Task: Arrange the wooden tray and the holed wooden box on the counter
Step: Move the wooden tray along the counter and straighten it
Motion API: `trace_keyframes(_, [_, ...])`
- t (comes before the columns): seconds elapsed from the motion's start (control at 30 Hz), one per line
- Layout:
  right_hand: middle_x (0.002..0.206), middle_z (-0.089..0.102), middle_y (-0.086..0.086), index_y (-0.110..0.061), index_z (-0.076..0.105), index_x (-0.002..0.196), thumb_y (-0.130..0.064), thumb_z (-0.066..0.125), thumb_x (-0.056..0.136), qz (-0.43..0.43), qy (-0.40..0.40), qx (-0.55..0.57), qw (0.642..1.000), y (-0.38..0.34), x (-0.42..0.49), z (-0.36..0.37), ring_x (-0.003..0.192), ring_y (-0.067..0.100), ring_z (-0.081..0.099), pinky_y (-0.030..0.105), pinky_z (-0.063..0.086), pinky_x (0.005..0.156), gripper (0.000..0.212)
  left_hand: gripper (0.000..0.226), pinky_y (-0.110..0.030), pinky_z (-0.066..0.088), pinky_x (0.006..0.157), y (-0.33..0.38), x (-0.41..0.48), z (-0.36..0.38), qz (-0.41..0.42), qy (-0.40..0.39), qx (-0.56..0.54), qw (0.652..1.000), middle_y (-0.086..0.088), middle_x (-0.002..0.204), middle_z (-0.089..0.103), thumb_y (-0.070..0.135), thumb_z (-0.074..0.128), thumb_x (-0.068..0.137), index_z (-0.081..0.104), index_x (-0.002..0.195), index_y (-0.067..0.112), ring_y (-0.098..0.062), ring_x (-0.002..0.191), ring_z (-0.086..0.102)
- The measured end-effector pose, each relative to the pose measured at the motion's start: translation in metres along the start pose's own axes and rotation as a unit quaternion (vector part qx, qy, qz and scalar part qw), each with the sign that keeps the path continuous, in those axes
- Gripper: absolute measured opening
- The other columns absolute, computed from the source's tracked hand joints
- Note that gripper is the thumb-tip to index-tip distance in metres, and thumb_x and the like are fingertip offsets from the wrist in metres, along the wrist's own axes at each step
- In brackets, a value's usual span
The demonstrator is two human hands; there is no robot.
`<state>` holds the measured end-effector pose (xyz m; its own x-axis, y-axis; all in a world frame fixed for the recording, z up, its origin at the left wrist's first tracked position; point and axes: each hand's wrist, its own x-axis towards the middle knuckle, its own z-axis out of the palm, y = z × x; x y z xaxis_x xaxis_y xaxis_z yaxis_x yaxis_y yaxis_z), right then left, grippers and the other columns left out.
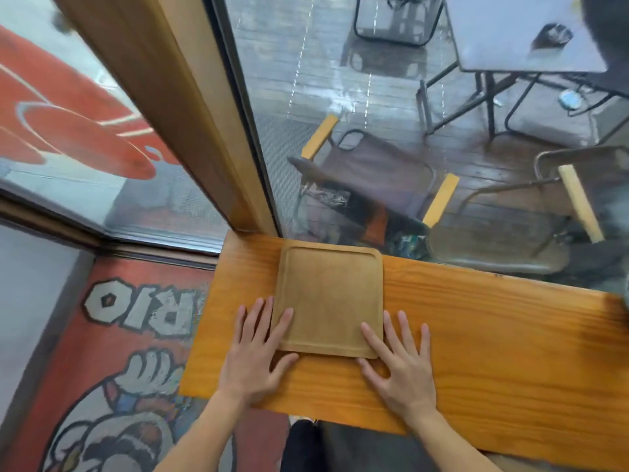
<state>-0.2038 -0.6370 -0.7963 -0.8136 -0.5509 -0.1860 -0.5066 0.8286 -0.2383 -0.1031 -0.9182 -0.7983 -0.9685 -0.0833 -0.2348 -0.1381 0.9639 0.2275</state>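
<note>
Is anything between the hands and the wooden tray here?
Nothing visible. The left hand and right hand lie flat with fingers already resting on the near corners of the wooden tray on the counter. The holed box is not in view.

Single head-worn wide-angle view, looking forward and steeply down from above the worktop (476,335). Close range. Window glass (374,97) fills the upper frame.

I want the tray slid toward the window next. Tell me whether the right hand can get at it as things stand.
Probably yes. The right hand lies flat at the wooden tray's near right corner, fingertips already over its edge, and nothing lies between them on the counter.
</note>
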Motion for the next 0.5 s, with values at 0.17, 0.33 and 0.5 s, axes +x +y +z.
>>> trace_keyframes(0.17, [0.157,0.035,-0.002,-0.051,0.027,0.148,-0.065,0.047,0.089,0.003,0.024,0.027,0.999,-0.0024,-0.0037,0.0025,0.151,0.025,0.02,0.063,0.015,0.118,0.063,0.075,-0.07,0.01,0.116,0.0014,-0.002,-0.0007,-0.015,0.011,0.017,1.0,-0.007,0.162,0.023,0.066,0.04,0.088,0.029,0.152,0.03,-0.035,0.151,0.017])
trace_keyframes(0.33, [0.156,0.035,-0.002,-0.051,0.033,0.145,-0.065,0.046,0.09,-0.003,0.046,0.055,0.997,0.0038,-0.0023,0.0037,0.151,0.024,0.019,0.062,0.012,0.12,0.058,0.073,-0.072,0.012,0.114,0.0019,0.0003,-0.0005,-0.024,0.0,0.021,0.999,-0.005,0.163,0.023,0.068,0.027,0.09,0.028,0.152,0.031,-0.032,0.152,0.017])
trace_keyframes(0.5, [0.157,0.036,0.0,-0.052,0.038,0.143,-0.061,0.044,0.093,-0.014,0.055,0.088,0.994,0.0031,-0.0036,0.0026,0.152,0.024,0.016,0.065,0.013,0.118,0.051,0.072,-0.072,0.011,0.114,-0.0001,0.0003,-0.0006,-0.023,-0.005,0.003,1.0,-0.004,0.163,0.023,0.067,0.028,0.09,0.03,0.152,0.031,-0.031,0.152,0.016])
